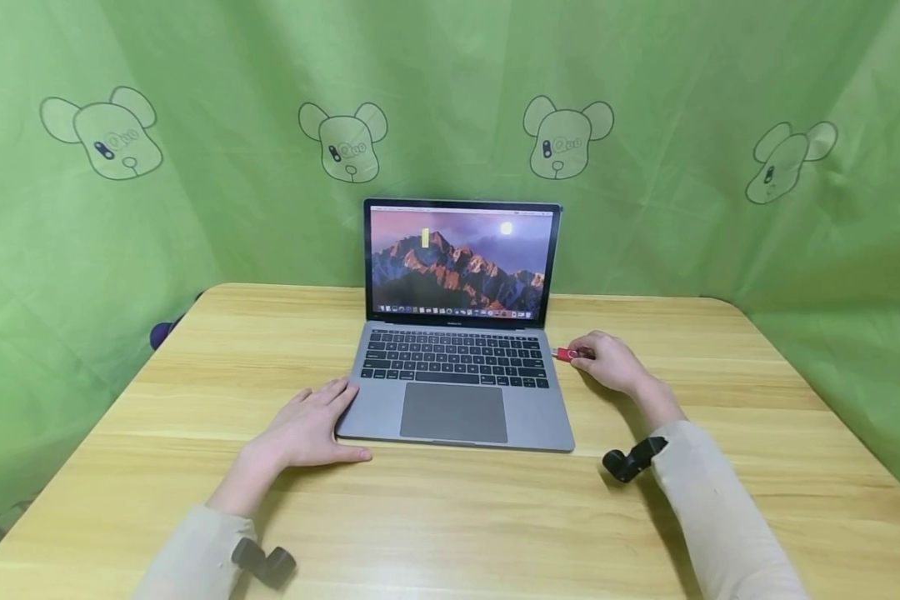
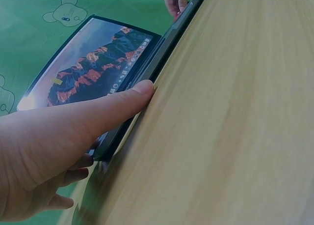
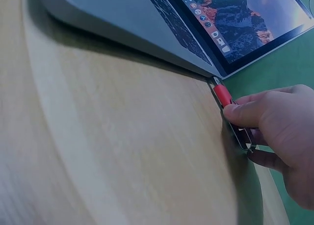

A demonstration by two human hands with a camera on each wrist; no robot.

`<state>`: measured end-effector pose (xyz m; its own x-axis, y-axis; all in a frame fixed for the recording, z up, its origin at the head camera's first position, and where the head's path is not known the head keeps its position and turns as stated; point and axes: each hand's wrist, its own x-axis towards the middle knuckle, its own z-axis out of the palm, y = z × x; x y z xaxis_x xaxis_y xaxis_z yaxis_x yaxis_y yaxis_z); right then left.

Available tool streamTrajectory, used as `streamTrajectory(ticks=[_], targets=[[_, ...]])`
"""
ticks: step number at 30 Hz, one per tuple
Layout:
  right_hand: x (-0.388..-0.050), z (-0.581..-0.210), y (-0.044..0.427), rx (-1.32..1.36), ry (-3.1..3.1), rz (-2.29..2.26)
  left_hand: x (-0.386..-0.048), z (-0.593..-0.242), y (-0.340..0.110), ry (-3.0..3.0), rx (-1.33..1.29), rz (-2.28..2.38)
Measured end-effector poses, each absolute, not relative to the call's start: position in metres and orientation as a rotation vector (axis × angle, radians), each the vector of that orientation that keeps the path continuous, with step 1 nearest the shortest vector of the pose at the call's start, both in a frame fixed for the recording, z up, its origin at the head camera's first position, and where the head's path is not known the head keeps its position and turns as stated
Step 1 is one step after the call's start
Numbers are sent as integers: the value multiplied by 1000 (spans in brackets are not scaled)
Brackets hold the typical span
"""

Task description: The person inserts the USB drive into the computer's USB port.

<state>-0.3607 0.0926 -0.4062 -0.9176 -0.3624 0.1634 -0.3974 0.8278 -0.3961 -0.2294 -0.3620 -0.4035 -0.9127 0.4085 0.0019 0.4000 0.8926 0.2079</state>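
Observation:
An open grey laptop [image 1: 453, 412] stands on the wooden table, its lit screen [image 1: 461, 262] showing a mountain picture. Along the laptop's left front corner lies my left hand [image 1: 307, 429], fingers extended against the side and thumb stretched by the front edge. Between thumb and fingers, my right hand [image 1: 611, 360] pinches a red USB flash drive [image 3: 222, 94] with a metal swivel cover [image 3: 244, 141]. The drive's metal plug is at the laptop's right side, near the hinge. How far the plug sits in the port, I cannot tell.
The pale wooden table [image 1: 450, 517] has rounded back corners. Behind it hangs a green curtain [image 1: 450, 67] printed with bear heads. A dark purple object [image 1: 161, 335] shows past the table's left edge. Black wrist cameras [image 1: 636, 460] sit on both sleeves.

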Motion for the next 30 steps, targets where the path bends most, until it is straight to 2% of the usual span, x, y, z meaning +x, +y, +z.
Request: streamTrajectory(ticks=[30], targets=[[-363,-407,95,712,-2911,631,-230,-405,-364,3025,667,312]])
